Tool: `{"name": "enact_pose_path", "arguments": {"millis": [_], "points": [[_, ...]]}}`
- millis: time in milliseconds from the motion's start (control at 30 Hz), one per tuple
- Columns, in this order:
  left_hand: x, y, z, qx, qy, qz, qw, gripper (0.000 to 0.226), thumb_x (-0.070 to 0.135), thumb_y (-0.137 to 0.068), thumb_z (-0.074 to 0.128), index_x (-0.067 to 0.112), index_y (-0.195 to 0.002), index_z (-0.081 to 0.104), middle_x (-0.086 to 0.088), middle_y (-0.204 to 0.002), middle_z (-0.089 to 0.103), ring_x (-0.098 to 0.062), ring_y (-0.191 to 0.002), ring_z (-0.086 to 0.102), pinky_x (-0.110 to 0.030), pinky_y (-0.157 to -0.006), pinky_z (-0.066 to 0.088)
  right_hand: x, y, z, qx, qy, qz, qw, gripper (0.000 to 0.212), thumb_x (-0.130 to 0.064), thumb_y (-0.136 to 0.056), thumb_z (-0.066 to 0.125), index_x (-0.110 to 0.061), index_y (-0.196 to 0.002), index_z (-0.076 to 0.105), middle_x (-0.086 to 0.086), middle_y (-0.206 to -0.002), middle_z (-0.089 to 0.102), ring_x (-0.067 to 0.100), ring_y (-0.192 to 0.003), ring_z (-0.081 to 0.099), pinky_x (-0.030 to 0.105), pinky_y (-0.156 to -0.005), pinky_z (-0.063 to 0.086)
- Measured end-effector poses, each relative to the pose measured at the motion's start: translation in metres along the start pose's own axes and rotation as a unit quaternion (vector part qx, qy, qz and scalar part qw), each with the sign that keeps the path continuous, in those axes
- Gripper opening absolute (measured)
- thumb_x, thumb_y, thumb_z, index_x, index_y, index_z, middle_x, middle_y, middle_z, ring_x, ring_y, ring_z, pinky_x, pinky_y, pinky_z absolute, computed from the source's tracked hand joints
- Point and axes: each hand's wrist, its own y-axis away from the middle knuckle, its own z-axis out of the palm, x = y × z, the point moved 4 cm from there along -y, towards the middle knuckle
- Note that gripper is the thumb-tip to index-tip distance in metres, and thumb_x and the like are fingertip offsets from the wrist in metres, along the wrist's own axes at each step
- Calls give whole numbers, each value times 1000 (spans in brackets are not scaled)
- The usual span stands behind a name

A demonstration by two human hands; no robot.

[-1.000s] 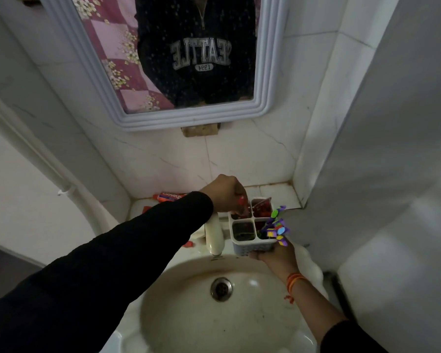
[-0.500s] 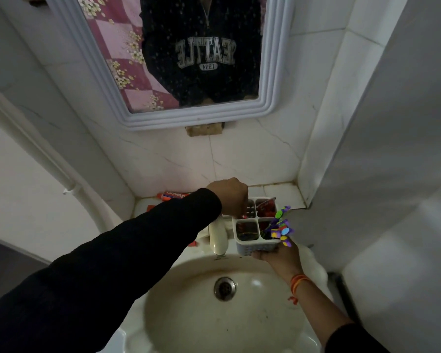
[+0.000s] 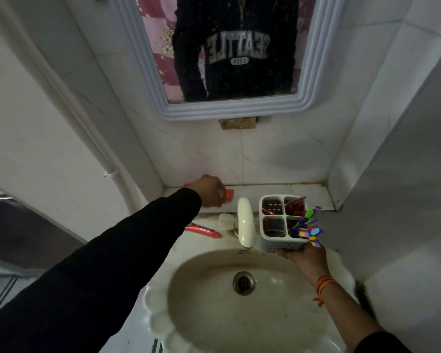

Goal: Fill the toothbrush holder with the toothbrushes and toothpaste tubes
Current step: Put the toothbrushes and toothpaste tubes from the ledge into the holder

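Left hand closes on a red toothpaste tube on the ledge, left of the tap. Right hand grips the toothbrush holder from below, right of tap — over the basin. Risk: weak pinch drops tube; holder tips, spilling contents. 2nd tube lies left of tap.

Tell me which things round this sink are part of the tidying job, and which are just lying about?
Part of the job:
- toothbrush holder, held by the right hand
- toothbrushes in it
- red tube on the ledge, under the left hand
- red tube by the tap

Just lying about:
- tap
- soap
- mirror
- sink
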Motion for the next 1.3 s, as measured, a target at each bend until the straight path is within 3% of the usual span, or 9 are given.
{"name": "enact_pose_path", "arguments": {"millis": [133, 433, 567, 733, 800, 900, 1000, 1167, 1300], "points": [[-42, 5, 44, -106, -101, -33, 989, 37, 10, -77, 80, 19, -113, 77, 0, -118, 73, -22, -111, 68, -32, -93, 55, 8, -3, 1, -1, 8, 9, 1000, 68, -16, -50, 94, -14, -113, 67, 3, -110, 70, 21, -107, 62, 31, -93, 45], [-65, 16, 78, -86, -204, -44, 974, 29, 20, -87, 71, 18, -116, 68, -7, -111, 71, -28, -107, 68, -38, -84, 56, 12, -6, 2, 2, 11, 14, 1000, 73, -19, -50, 95, -14, -116, 65, 4, -115, 69, 22, -109, 61, 42, -101, 46], [-71, 21, 69, -58, -143, -54, 987, 39, 33, -86, 72, 20, -121, 62, -4, -113, 69, -26, -104, 67, -35, -82, 50, 8, -4, 3, 1, 12, 4, 1000, 68, -17, -53, 93, -15, -115, 66, 3, -112, 68, 22, -107, 61, 43, -101, 46], [-65, 30, 4, 39, -16, -69, 997, 26, 25, -69, 86, 26, -94, 79, 1, -91, 75, -17, -80, 69, -27, -76, 55, 4, -3, 3, -1, -1, 0, 1000, 67, -14, -54, 93, -13, -115, 65, 2, -110, 68, 22, -106, 61, 43, -101, 46], [-51, 36, -23, 106, 22, -52, 993, 24, 18, -70, 83, 23, -93, 81, 2, -84, 70, -19, -83, 69, -24, -73, 50, 2, -1, 3, 2, -3, 1, 1000, 64, -13, -53, 93, -15, -111, 66, 1, -107, 68, 22, -105, 61, 41, -99, 47], [-21, 45, -54, 173, 37, 10, 984, 28, 10, -83, 68, 18, -107, 79, -3, -100, 75, -21, -94, 72, -25, -83, 53, -2, 3, 3, 9, -11, 4, 1000, 61, -10, -53, 93, -19, -107, 65, -1, -103, 67, 20, -102, 60, 35, -94, 45], [18, 52, -74, 189, 61, 64, 978, 33, 8, -91, 61, 18, -122, 69, 1, -98, 69, -14, -86, 66, -24, -80, 51, -7, 6, 1, 10, -23, 10, 1000, 58, -5, -52, 92, -20, -101, 64, 2, -100, 67, 20, -99, 60, 34, -92, 44], [85, 57, -88, 221, 104, 147, 959, 18, 13, -88, 73, 13, -105, 79, 9, -78, 67, -2, -67, 62, -23, -81, 58, -8, 7, 1, 23, -6, 19, 1000, 56, -7, -51, 93, -20, -97, 64, 0, -97, 66, 17, -98, 60, 32, -90, 46], [118, 47, -64, 152, 84, 177, 969, 23, 18, -85, 79, 15, -108, 80, 1, -98, 78, -10, -86, 71, -20, -86, 55, -8, 7, 0, 17, 11, 21, 1000, 61, -8, -53, 92, -10, -108, 67, -1, -99, 64, 12, -98, 55, 27, -88, 43]]}}
